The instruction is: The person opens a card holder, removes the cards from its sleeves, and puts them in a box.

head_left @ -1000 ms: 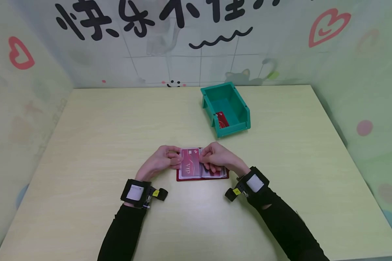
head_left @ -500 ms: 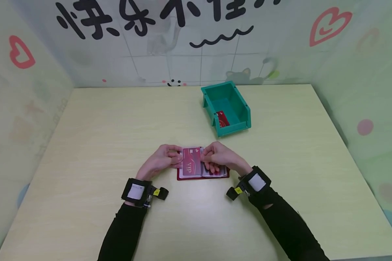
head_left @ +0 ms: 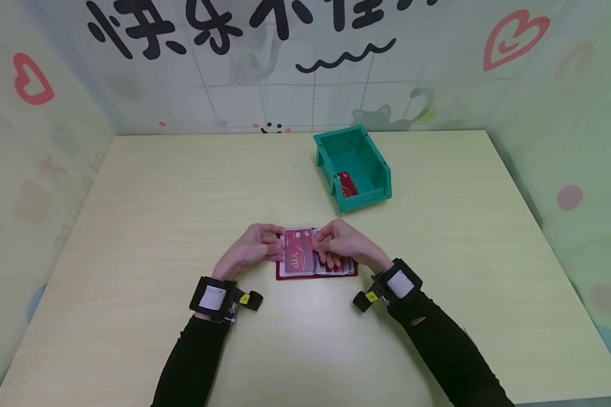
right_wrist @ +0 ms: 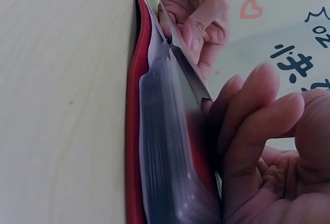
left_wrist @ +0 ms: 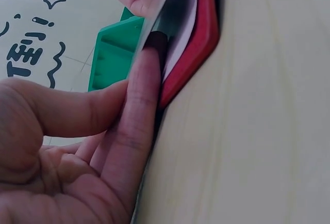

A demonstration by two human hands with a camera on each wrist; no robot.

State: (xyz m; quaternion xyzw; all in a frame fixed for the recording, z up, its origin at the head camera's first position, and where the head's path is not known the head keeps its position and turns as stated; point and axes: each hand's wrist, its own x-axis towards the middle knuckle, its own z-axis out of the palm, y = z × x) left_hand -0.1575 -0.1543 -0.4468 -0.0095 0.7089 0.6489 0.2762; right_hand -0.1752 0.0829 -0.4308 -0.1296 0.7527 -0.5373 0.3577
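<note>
A small card holder with a red cover (head_left: 305, 277) and clear plastic sleeves (right_wrist: 160, 131) lies spread on the table. A pink VIP card (head_left: 298, 251) is over its left side. My left hand (head_left: 249, 249) pinches the left edge of the card and its sleeve; in the left wrist view the index fingertip goes under that edge. At the card's right edge, near the fold, my right hand (head_left: 343, 243) pinches the card, its other fingers bent over the right-hand sleeves. Whether the card is inside the sleeve or on top of it, I cannot tell.
Behind the card holder stands a green plastic bin (head_left: 353, 169) with a red card (head_left: 347, 185) in it. The pale wooden table (head_left: 158, 198) is bordered by printed walls at the back and both sides.
The VIP card shifted slightly to the right between one second and half a second ago, both hands keeping hold. Since then little has moved.
</note>
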